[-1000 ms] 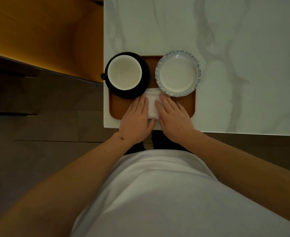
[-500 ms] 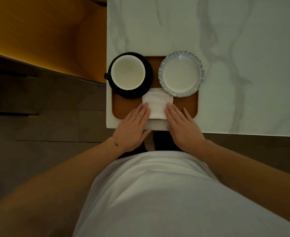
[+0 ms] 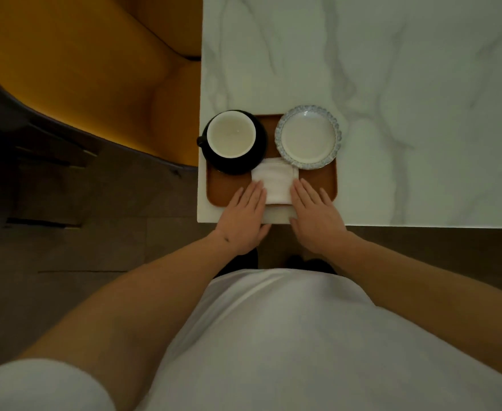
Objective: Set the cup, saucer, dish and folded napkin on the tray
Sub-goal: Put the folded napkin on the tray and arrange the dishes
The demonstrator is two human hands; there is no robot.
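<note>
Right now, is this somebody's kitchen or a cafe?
Probably a cafe or tea room, though I can't be sure. A white marble table stands beside a padded yellow seat, and a brown tray holds a cup on a black saucer, a frilly dish and a folded napkin.

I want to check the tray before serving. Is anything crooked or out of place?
The folded napkin hangs over the near rim of the tray. The dish also sticks out past the far rim. The cup sits straight on its saucer.
</note>
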